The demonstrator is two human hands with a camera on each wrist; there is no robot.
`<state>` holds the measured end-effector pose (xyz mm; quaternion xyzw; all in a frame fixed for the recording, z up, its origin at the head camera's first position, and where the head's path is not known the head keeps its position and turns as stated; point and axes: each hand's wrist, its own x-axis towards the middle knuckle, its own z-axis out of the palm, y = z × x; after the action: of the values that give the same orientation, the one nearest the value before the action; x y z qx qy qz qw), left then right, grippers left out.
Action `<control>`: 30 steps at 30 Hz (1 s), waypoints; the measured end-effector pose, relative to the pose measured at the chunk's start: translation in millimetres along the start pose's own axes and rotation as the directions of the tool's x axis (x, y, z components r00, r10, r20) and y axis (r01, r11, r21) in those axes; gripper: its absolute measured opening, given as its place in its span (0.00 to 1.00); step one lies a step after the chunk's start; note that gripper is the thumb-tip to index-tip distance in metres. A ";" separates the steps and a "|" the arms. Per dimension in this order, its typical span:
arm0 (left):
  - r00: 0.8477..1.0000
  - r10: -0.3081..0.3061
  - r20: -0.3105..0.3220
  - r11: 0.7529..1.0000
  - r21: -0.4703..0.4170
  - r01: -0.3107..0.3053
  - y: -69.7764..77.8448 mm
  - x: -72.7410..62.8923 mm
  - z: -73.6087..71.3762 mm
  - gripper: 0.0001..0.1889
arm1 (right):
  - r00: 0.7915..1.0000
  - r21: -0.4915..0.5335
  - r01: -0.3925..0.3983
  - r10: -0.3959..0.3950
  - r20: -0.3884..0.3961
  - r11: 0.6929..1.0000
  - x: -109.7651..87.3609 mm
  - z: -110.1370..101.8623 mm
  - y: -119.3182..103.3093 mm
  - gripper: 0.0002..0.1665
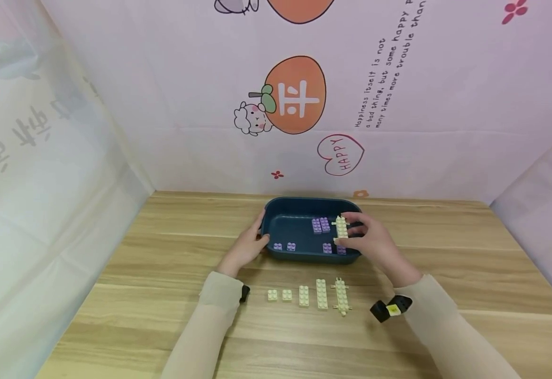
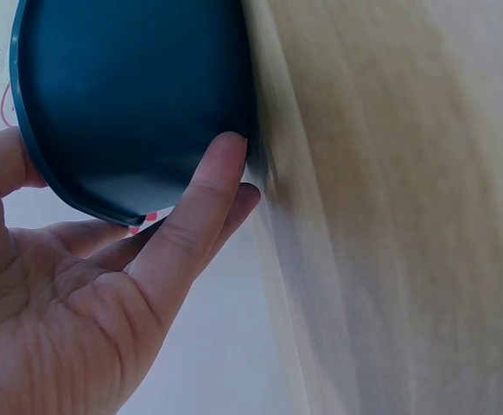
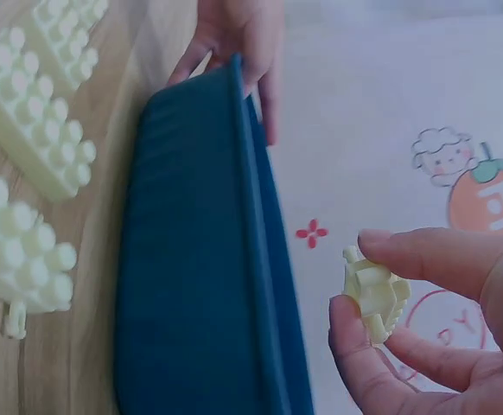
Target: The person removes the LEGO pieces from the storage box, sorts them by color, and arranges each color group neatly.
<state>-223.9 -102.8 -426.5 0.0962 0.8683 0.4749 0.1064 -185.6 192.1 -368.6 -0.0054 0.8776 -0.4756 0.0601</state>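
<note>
A dark blue plastic basin (image 1: 287,230) sits at the back of the table. My left hand (image 1: 246,247) grips its left end, thumb against the near side and fingers along the outside; the left wrist view shows the hand (image 2: 79,303) around that rounded end. Over the basin's right end, my right hand (image 1: 374,238) pinches a pale yellow building brick (image 1: 341,227) with pegs sticking out. In the right wrist view this brick (image 3: 375,298) is held between thumb and fingertips, above the rim. Inside the basin lie several purple bricks (image 1: 320,225), some along the near wall (image 1: 278,246).
In front of the basin, several pale yellow bricks stand in a row: small square ones (image 1: 272,296), longer ones (image 1: 321,294) and a pegged one (image 1: 341,300) at the right. Behind the wooden table (image 1: 181,295) hangs a printed cloth (image 1: 200,158).
</note>
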 end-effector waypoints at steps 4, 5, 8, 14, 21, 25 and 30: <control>1.000 -0.002 0.001 1.000 -0.004 0.002 1.3 -0.9 0.1 0.37 | 1.000 0.032 -0.004 0.005 -0.005 0.999 -12.2 -4.4 -5.5 0.42; 1.000 -0.003 0.000 1.000 -0.004 0.003 1.3 -0.9 0.2 0.37 | 1.000 0.038 -0.003 0.003 -0.008 0.999 -14.9 -5.3 -6.3 0.42; 1.000 -0.003 0.000 1.000 -0.009 0.003 1.7 -1.4 0.1 0.37 | 1.000 0.053 -0.002 0.003 -0.013 0.999 -22.9 -7.6 -8.5 0.42; 1.000 0.004 0.000 1.000 -0.017 -0.004 1.7 -3.1 -0.5 0.37 | 1.000 0.083 -0.012 0.013 -0.006 0.996 -39.8 -11.3 -9.6 0.44; 1.000 0.013 0.002 1.000 -0.021 -0.013 1.7 -3.0 -0.4 0.37 | 1.000 0.080 -0.019 0.019 0.008 0.997 -55.0 -15.3 -2.8 0.43; 1.000 0.014 0.002 1.000 -0.009 -0.014 1.5 -2.7 0.6 0.37 | 0.999 0.074 -0.031 0.031 0.013 0.997 -62.6 -17.4 4.5 0.43; 1.000 0.011 0.006 1.000 -0.003 -0.011 1.3 -2.0 0.9 0.37 | 1.000 0.054 -0.030 0.029 0.011 0.998 -71.5 -19.1 8.9 0.45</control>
<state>-221.7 -102.0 -425.7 0.1022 0.8667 0.4764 0.1067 -116.3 217.7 -358.5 0.0069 0.8641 -0.4982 0.0718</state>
